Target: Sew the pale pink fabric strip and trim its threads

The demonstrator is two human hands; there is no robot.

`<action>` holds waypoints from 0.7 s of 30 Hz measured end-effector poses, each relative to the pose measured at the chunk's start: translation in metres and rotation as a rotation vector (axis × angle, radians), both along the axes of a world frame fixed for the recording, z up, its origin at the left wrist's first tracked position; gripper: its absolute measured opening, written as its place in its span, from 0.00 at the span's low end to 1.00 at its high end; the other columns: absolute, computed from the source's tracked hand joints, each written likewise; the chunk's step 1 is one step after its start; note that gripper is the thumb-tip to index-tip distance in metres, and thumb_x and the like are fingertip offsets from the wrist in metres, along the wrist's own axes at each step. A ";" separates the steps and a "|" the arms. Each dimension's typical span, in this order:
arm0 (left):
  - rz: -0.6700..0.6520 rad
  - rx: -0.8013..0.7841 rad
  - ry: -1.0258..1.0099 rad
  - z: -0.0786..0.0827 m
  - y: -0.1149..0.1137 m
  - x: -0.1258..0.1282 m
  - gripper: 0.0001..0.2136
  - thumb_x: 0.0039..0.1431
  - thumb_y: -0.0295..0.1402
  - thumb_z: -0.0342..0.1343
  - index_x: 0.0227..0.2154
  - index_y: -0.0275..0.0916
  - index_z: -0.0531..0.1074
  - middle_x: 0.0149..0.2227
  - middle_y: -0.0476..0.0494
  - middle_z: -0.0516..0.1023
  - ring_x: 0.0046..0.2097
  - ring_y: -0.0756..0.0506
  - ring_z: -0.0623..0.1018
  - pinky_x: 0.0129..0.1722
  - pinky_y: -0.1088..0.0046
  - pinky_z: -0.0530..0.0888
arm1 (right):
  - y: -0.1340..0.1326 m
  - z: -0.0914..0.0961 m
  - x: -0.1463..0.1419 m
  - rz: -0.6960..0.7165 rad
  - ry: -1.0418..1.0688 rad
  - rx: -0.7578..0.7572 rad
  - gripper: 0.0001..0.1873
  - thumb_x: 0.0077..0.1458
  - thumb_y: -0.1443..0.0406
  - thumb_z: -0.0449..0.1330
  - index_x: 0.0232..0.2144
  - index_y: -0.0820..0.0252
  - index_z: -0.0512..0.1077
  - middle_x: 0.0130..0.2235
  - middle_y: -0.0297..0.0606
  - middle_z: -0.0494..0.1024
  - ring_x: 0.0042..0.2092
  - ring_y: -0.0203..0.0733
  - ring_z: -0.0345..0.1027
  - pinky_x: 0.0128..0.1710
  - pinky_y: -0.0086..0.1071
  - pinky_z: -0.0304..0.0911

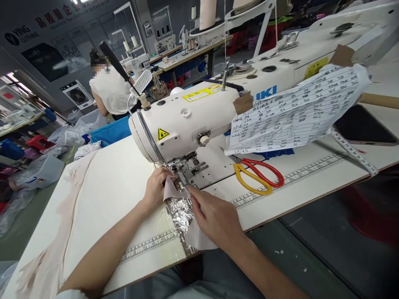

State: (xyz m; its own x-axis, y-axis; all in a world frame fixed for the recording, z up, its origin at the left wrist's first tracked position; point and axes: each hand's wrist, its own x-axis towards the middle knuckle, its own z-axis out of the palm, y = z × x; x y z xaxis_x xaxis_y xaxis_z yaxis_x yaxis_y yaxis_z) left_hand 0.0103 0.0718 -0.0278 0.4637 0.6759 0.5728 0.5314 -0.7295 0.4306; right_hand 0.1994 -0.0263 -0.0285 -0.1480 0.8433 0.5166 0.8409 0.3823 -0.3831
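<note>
Cloth (170, 189) lies just under the head of the sewing machine (183, 120), where your left hand (157, 185) has its fingers closed on it, probably to steady it. Your right hand (215, 211) looks partly curled, thumb tip beside the cloth; what, if anything, it grips I cannot tell. Scissors (263, 187) lie on the table (115, 187) to your right, handles turned your way, seemingly for easy reach.
</note>
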 end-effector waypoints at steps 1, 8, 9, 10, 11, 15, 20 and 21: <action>0.003 -0.003 -0.003 -0.001 0.000 0.000 0.04 0.62 0.32 0.56 0.33 0.40 0.74 0.35 0.43 0.77 0.38 0.45 0.77 0.35 0.68 0.75 | 0.001 0.000 -0.001 -0.001 -0.007 0.000 0.17 0.62 0.69 0.50 0.48 0.63 0.74 0.34 0.37 0.83 0.28 0.38 0.74 0.22 0.29 0.57; 0.028 -0.006 -0.007 -0.003 0.002 0.001 0.06 0.62 0.34 0.55 0.32 0.40 0.74 0.34 0.44 0.77 0.38 0.46 0.76 0.35 0.68 0.75 | 0.007 -0.003 -0.004 -0.005 -0.031 -0.035 0.17 0.60 0.70 0.51 0.47 0.62 0.74 0.33 0.36 0.82 0.28 0.39 0.74 0.23 0.31 0.56; 0.027 -0.004 -0.008 -0.002 0.002 0.001 0.06 0.62 0.34 0.55 0.32 0.40 0.74 0.34 0.44 0.77 0.38 0.46 0.76 0.36 0.68 0.75 | 0.007 -0.003 -0.004 -0.003 -0.028 -0.036 0.17 0.60 0.70 0.51 0.47 0.62 0.74 0.33 0.36 0.82 0.28 0.39 0.74 0.23 0.31 0.56; 0.026 -0.002 -0.009 -0.002 0.002 0.001 0.06 0.62 0.33 0.55 0.32 0.40 0.74 0.34 0.44 0.77 0.38 0.46 0.76 0.36 0.68 0.75 | 0.007 -0.004 -0.004 0.000 -0.022 -0.033 0.17 0.60 0.70 0.51 0.47 0.62 0.74 0.33 0.36 0.82 0.28 0.39 0.74 0.24 0.31 0.56; 0.024 -0.002 -0.009 -0.002 0.002 0.001 0.05 0.62 0.33 0.55 0.32 0.40 0.74 0.34 0.44 0.77 0.38 0.46 0.76 0.36 0.69 0.75 | 0.006 -0.004 -0.004 0.003 -0.012 -0.024 0.16 0.60 0.70 0.51 0.47 0.63 0.74 0.34 0.36 0.82 0.29 0.39 0.74 0.24 0.31 0.57; 0.025 -0.012 0.005 0.000 0.002 0.001 0.05 0.63 0.32 0.54 0.32 0.40 0.74 0.35 0.44 0.77 0.39 0.46 0.77 0.37 0.69 0.75 | 0.006 -0.003 -0.004 0.012 0.018 0.008 0.17 0.61 0.69 0.50 0.47 0.64 0.74 0.36 0.37 0.83 0.30 0.38 0.75 0.25 0.31 0.59; 0.047 -0.017 0.015 -0.001 0.001 0.003 0.05 0.63 0.32 0.53 0.33 0.40 0.73 0.35 0.44 0.77 0.40 0.45 0.76 0.37 0.68 0.75 | 0.007 0.001 -0.005 0.011 -0.019 -0.058 0.17 0.61 0.69 0.49 0.48 0.63 0.74 0.36 0.38 0.83 0.30 0.39 0.76 0.25 0.31 0.61; 0.057 -0.025 0.020 -0.001 0.000 0.003 0.05 0.63 0.32 0.52 0.33 0.40 0.72 0.36 0.43 0.77 0.40 0.45 0.76 0.37 0.68 0.75 | 0.007 0.001 -0.005 0.011 -0.025 -0.063 0.18 0.62 0.69 0.48 0.48 0.63 0.74 0.37 0.38 0.83 0.31 0.40 0.76 0.25 0.31 0.61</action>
